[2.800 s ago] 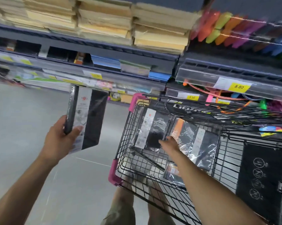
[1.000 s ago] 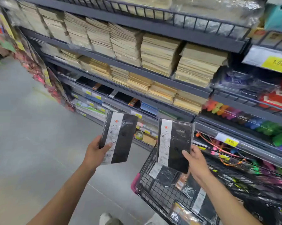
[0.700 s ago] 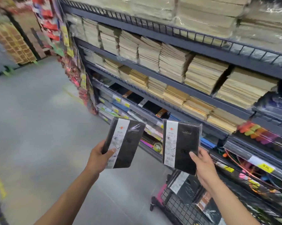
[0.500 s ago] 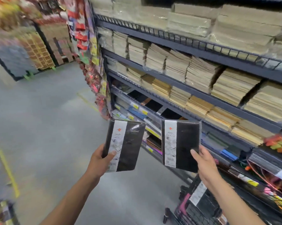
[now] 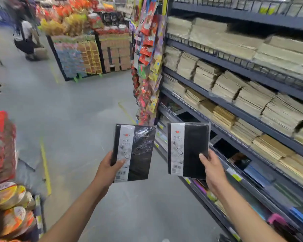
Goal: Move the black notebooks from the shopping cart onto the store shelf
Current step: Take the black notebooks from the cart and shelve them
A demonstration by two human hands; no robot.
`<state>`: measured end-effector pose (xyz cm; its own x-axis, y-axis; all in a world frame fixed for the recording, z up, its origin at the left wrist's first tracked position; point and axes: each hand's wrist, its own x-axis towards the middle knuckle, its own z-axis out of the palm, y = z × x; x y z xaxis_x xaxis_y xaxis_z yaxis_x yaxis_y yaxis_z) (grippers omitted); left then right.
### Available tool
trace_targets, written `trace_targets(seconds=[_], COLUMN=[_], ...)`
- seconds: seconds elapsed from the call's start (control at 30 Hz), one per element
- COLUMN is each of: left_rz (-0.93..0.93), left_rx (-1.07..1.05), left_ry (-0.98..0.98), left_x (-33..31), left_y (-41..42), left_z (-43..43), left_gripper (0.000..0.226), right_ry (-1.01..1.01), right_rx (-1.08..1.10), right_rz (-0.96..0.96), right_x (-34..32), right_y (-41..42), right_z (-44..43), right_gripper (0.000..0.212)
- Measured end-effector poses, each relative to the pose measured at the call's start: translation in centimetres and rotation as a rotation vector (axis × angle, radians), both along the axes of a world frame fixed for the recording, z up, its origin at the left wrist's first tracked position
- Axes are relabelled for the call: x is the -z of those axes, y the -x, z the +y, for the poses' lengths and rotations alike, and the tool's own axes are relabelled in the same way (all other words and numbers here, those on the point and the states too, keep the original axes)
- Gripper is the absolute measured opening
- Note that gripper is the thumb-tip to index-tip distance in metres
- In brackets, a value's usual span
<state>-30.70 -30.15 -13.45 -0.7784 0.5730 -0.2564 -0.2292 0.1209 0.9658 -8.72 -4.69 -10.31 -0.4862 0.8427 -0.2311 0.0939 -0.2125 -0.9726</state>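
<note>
Two black notebooks up in front of me, one per hand, beside the store shelf [image 5: 238, 111].

My left hand [image 5: 106, 169] is curled round the lower left edge of the left notebook [image 5: 140, 154], thumb lying across its pale label band. My right hand [image 5: 212, 169] grips the lower right edge of the right notebook [image 5: 195, 149], thumb on the black cover. Both notebooks are shrink-wrapped and stand roughly upright, long axis vertical, front covers facing me, label band down the left part. They sit side by side and apart, held in the air over the aisle floor [image 5: 80, 119], the right one just in front of the lower tiers. The upper tiers hold packed stacks of tan pads [image 5: 252, 96]. A lower tier shows dark slots [image 5: 225, 148], and I cannot tell what is in them.
</note>
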Motion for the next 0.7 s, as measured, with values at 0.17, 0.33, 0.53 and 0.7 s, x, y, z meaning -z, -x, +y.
trace_targets(seconds=[0.17, 0.33, 0.53, 0.7], left_rz=[-0.011, -0.001, 0.005, 0.026], left_rx=[-0.1, -0.134, -0.119, -0.084], left_ry=[-0.002, 0.001, -0.006, -0.014], left_x=[0.3, 0.7, -0.3, -1.1], left_y=[4.0, 8.8, 15.6, 20.7], left_z=[-0.3, 1.4, 7.2, 12.6], left_gripper=[0.035, 0.033, 0.033, 0.032], right_ry=[-0.012, -0.018, 0.057, 0.097], right_rx=[-0.074, -0.136, -0.141, -0.14], right_rz=[0.006, 0.012, 0.065, 0.056], right_x=[0.9, 2.7, 2.6, 2.3], right_y=[6.5, 13.4, 20.7, 25.6], right_z=[1.1, 4.4, 8.9, 13.2], right_gripper=[0.024, 0.024, 0.023, 0.022])
